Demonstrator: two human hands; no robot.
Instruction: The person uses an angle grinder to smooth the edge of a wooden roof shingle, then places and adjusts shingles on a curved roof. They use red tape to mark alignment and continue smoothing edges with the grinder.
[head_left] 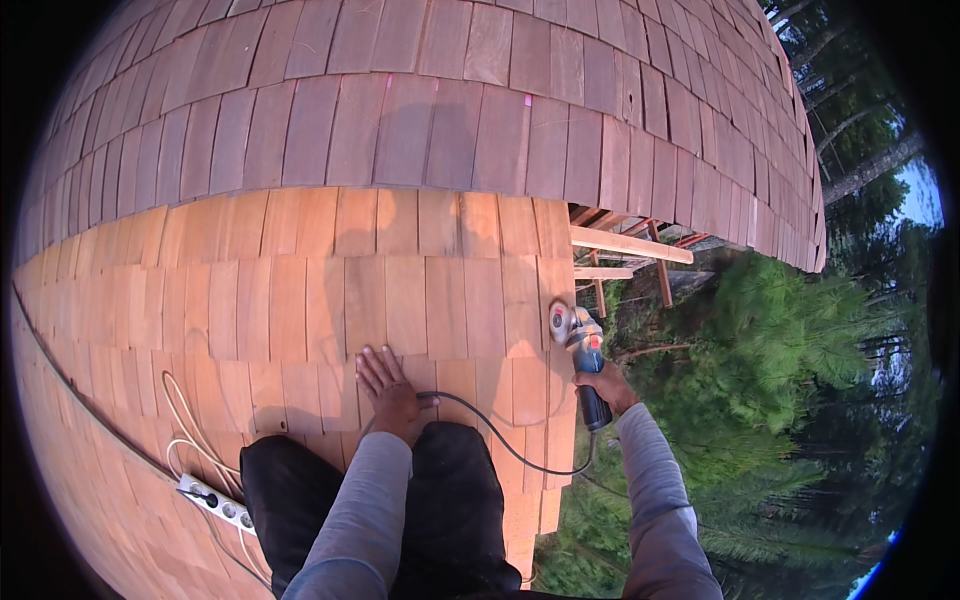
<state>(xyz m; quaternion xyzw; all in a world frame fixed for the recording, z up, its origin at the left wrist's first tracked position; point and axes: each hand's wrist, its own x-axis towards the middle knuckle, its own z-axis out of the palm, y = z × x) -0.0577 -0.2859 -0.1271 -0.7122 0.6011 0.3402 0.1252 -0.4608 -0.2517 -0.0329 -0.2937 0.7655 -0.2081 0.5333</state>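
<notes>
My right hand point(607, 385) is wrapped round the body of a blue and black angle grinder point(590, 365). The grinder's round disc head point(563, 320) lies over the right edge of the wooden shingles point(465, 300); whether it touches them I cannot tell. My left hand point(394, 398) rests flat on the shingles in front of my knees, fingers spread, holding nothing. A dark power cord point(500, 440) loops from the grinder's rear across the shingles toward my left hand, where part of it is hidden.
A white power strip point(215, 502) with a black plug and pale cable point(190, 425) lies left of my knees. Beyond the right roof edge are open wooden beams point(630, 245) and green trees point(740, 370) below. Darker shingle rows point(420, 130) rise ahead.
</notes>
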